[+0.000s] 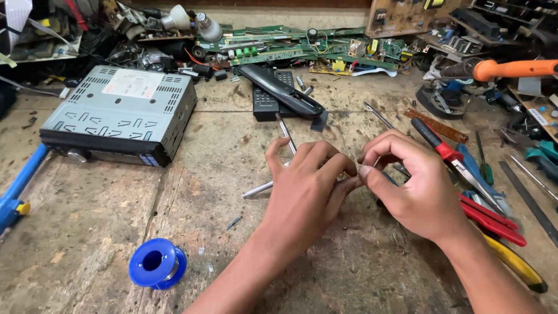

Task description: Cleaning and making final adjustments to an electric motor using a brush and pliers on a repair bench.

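An electronics repair workshop, to judge by the scarred, stained wooden bench. Along its far edge: green circuit boards, loose bulbs, tangled wire. Toward the left edge, a grey car stereo unit; near the front edge, a blue spool of solder. Down the right edge, red-handled pliers, screwdrivers, an orange-handled soldering iron. Behind the middle, a black remote control.
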